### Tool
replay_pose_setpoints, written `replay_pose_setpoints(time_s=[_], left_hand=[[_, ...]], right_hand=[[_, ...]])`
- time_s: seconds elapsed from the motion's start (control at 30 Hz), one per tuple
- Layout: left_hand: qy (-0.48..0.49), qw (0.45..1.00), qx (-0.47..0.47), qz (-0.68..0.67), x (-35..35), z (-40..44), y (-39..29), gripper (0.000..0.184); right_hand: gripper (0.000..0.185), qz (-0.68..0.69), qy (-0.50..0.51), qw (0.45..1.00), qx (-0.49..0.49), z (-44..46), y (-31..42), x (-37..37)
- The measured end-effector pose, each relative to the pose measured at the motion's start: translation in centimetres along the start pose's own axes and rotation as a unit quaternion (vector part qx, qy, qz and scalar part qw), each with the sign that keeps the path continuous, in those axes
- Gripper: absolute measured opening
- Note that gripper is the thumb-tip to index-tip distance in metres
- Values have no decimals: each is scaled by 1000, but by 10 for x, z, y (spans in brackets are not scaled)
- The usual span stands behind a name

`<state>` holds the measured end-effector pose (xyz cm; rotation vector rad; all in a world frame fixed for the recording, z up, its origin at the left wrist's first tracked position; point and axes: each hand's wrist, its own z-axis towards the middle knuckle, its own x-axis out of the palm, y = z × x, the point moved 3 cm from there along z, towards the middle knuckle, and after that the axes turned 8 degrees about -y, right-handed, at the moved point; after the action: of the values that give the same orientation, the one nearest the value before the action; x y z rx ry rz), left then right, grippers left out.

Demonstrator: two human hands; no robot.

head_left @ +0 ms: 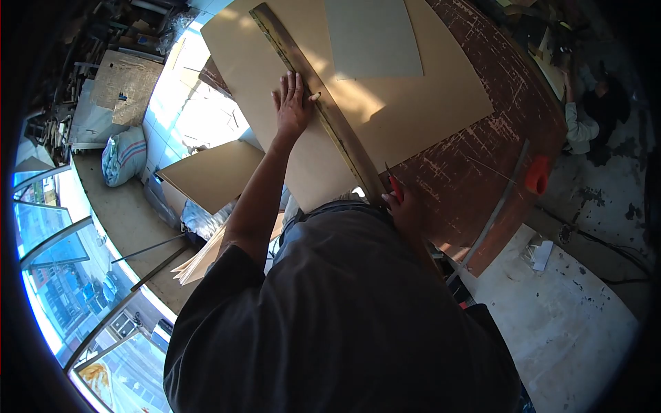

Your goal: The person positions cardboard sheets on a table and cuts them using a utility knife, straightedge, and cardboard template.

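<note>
A large sheet of brown board (427, 113) lies on the worktable, with a long worn straightedge (337, 124) slanting across it toward my body. My left hand (292, 110) presses flat on the straightedge, fingers stretched out and thumb against a small peg-like knob on it. By the near end of the straightedge, my right hand (407, 210) is closed around a red-handled knife (395, 187), its thin dark blade pointing away from me. Some of the right fingers are in shadow. A smaller grey sheet (375, 38) rests on top of the brown board.
The scratched red-brown tabletop (454, 175) carries a long metal strip (497, 206) and a red-orange hollow object (537, 175). Another person's sleeve (582, 129) shows at the far right. More board (217, 172) and a stuffed sack (125, 157) are on the left.
</note>
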<state>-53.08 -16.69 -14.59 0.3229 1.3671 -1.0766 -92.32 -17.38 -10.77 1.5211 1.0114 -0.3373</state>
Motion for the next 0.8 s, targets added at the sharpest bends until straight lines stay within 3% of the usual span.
replay_pose_setpoints(time_s=[0.47,0.53,0.57,0.63,0.67,0.73,0.8], left_hand=[[15,1000,-2,25,-5,-5,-10,75],[57,998,6,25,-10,-9,-16,96],[58,998,7,24,-20,-9,-22,96],[144,989,22,25,-37,-10,-35,125],[145,989,23,26,-36,-9,-33,125],[170,985,17,7,-31,-6,-28,144],[163,986,21,7,-28,-8,-27,142]], right_hand=[[45,10,16,1000,18,-1,13,-7],[45,7,9,1000,12,-2,16,-10],[45,3,5,1000,3,-2,18,-11],[45,11,-1,1000,7,-3,17,-10],[44,18,-7,1000,9,-4,16,-9],[43,11,-8,1000,10,-4,12,-8],[42,4,-10,1000,10,-3,8,-6]])
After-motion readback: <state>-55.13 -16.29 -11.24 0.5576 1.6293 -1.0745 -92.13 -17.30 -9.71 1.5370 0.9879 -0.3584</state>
